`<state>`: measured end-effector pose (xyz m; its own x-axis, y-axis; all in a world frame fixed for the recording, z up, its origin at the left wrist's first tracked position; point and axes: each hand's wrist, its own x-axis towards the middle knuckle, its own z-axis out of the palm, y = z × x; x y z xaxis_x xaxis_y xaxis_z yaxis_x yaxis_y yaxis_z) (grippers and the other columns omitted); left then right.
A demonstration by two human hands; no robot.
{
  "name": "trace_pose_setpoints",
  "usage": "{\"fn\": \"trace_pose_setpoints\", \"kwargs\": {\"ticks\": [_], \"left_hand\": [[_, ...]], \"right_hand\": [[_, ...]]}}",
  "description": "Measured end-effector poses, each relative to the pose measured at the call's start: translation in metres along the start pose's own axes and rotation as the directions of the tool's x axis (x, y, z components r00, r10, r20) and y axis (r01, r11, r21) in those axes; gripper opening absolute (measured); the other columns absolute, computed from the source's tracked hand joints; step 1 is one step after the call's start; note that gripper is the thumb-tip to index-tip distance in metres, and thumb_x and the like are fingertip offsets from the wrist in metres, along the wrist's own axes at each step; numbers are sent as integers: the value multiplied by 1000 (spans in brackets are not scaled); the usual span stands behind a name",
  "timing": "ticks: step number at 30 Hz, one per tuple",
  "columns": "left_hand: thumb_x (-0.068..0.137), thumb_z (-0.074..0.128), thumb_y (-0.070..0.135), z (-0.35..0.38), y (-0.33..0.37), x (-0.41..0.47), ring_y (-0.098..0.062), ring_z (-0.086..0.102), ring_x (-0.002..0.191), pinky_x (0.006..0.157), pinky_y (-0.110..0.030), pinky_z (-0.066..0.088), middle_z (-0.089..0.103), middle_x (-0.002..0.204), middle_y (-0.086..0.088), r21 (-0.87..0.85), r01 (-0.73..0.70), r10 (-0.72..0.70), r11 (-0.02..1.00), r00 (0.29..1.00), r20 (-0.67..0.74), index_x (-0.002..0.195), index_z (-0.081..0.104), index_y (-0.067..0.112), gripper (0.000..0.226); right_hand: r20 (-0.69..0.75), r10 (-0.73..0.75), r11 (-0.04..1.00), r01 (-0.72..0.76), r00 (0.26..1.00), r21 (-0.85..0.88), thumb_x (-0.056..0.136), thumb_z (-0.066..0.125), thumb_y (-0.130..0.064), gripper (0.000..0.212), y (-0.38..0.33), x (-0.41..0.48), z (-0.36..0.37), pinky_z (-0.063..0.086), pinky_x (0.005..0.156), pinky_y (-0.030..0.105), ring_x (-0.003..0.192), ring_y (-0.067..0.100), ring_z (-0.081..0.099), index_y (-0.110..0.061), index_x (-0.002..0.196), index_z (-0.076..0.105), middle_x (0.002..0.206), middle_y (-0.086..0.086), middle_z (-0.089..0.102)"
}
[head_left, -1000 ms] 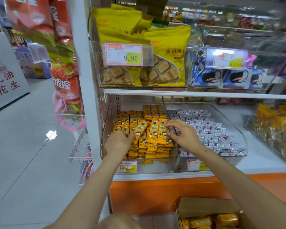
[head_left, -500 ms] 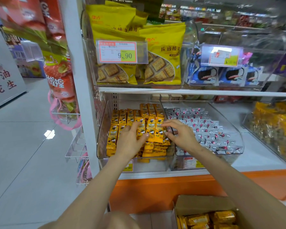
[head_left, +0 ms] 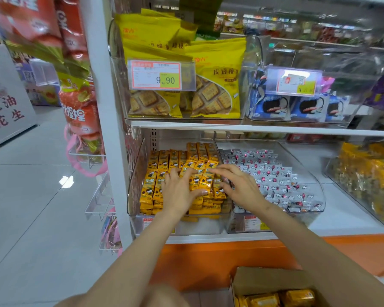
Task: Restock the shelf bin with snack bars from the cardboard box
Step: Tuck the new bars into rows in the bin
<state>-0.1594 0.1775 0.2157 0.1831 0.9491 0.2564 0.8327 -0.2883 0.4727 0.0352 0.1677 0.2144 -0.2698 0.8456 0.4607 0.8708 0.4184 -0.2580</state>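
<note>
A clear shelf bin (head_left: pixel 135 180) on the lower shelf holds several rows of yellow snack bars (head_left: pixel 175 158). My left hand (head_left: pixel 180 191) lies flat on the bars at the bin's middle, fingers spread and thumb stretched to the right. My right hand (head_left: pixel 239 185) reaches in from the right, its straight fingers touching the bars by the bin's right wall. Neither hand grips a bar. The cardboard box (head_left: pixel 264 278) stands on the floor at the bottom right, with yellow packets (head_left: pixel 297 298) inside.
A second clear bin (head_left: pixel 306 173) of silver-wrapped sweets sits right beside the snack-bar bin. Above hang bins of yellow biscuit bags (head_left: pixel 213 80) and blue packs (head_left: pixel 275 107). A white shelf post (head_left: pixel 104 129) with hanging red snack bags (head_left: pixel 80 111) stands left. Open floor (head_left: pixel 31 207) lies left.
My left hand has slid right and forward onto the middle bars and flattened out. My right hand has stayed at the bin's right side, fingers straighter now.
</note>
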Motion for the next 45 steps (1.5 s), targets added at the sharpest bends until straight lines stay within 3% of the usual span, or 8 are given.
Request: {"fn": "trace_pose_setpoints", "kwargs": {"ticks": [6, 10, 20, 28, 35, 38, 41, 45], "left_hand": [[80, 68, 41, -9, -13, 1, -27, 31, 131, 105, -34, 27, 37, 138, -8, -91, 10, -11, 996, 1000, 0, 131, 48, 33, 56], [79, 69, 32, -5, -15, -2, -30, 43, 117, 98, -36, 35, 46, 123, -13, -170, 34, -52, 985, 993, -103, 130, 48, 28, 55], [72, 69, 27, -19, -13, 5, -34, 44, 107, 92, -42, 36, 50, 111, -17, -282, 221, -317, 934, 874, -367, 120, 48, 16, 53], [83, 62, 45, -10, -12, 68, -37, 38, 124, 102, -41, 32, 43, 133, -23, 27, 314, -306, 949, 938, -164, 134, 36, 5, 70], [78, 72, 39, -2, -22, 79, -33, 23, 137, 111, -38, 23, 29, 145, -18, -204, 237, -245, 950, 970, -11, 142, 20, 2, 91], [82, 70, 24, -9, -32, 81, -32, 32, 134, 107, -36, 32, 37, 141, -18, -332, 236, -237, 913, 971, 38, 140, 25, 4, 76], [85, 68, 23, -9, -35, 85, -32, 36, 130, 104, -35, 34, 41, 137, -19, -220, 216, -215, 951, 976, 29, 136, 32, 3, 65], [87, 64, 28, -4, -30, 93, -35, 30, 132, 106, -38, 31, 36, 139, -19, -149, 237, -239, 960, 971, 8, 138, 31, 4, 66]], "right_hand": [[78, -155, 948, 170, 985, -267, 69, 62, 13, 78, -14, 2, -4, 42, 42, 23, 87, 31, 62, -34, 131, 52, 132, 16, 49], [69, -88, 976, 100, 994, -193, 80, 54, 7, 63, -11, 3, -4, 45, 57, 28, 106, 30, 55, -34, 128, 56, 142, 9, 40], [55, -74, 992, 79, 996, -99, 80, 53, 4, 56, -3, 2, 0, 24, 51, 10, 95, 19, 58, -34, 121, 60, 133, 4, 49], [64, -71, 992, 77, 995, -103, 76, 56, 6, 67, 1, 3, 5, 26, 55, 15, 100, 22, 57, -44, 120, 50, 133, 1, 50], [18, -48, 994, 49, 999, -102, 79, 55, 4, 59, 1, 3, 7, 25, 58, 13, 108, 22, 54, -38, 121, 58, 130, 0, 53], [7, -42, 996, 42, 999, -73, 84, 43, -12, 49, -1, 2, 4, 19, 57, 10, 104, 17, 55, -38, 121, 59, 131, -2, 53], [25, 56, 998, -56, 998, 15, 81, 24, -44, 54, -10, 1, 2, 33, 64, 16, 90, 1, 54, -42, 124, 56, 136, -7, 47], [116, 82, 997, -81, 990, -11, 83, 38, -58, 50, -17, 2, -3, 34, 62, 13, 65, -10, 45, -46, 131, 47, 142, -8, 38]]}}
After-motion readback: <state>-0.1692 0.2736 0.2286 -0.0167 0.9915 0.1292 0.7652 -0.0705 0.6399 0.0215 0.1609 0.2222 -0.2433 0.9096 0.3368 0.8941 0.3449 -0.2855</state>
